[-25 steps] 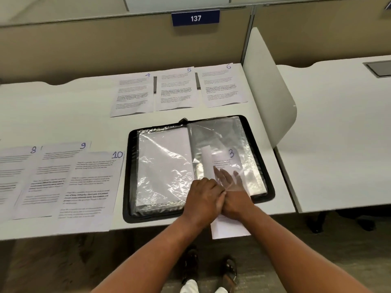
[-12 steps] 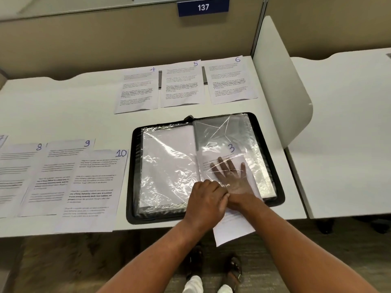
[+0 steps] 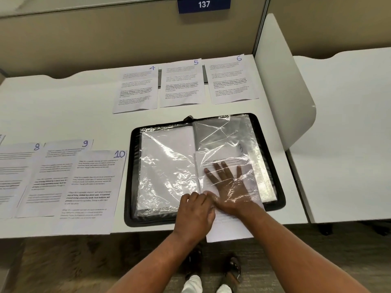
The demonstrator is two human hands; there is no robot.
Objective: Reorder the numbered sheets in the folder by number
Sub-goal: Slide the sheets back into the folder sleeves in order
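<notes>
Sheet 8 (image 3: 14, 178) runs off the left edge, and all the print is too small to read. Glare on the sleeve (image 3: 222, 134) veils my right hand (image 3: 229, 183) and the number on sheet 3 (image 3: 230, 228).

There was one folder (image 3: 129, 176) and two hands, left hand (image 3: 194, 212) and right hand (image 3: 229, 186). Seven numbered sheets showed: far, sheet 4 (image 3: 137, 89), sheet 5 (image 3: 182, 83), sheet 6 (image 3: 230, 79); left, sheet 8 (image 3: 14, 176), sheet 9 (image 3: 55, 176), sheet 10 (image 3: 91, 187); near, sheet 3 (image 3: 230, 229).

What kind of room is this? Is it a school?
Most likely an office cubicle: a white desk backed by a beige partition wall, a blue plate reading 137 on it, and a white divider before the next desk.
</notes>
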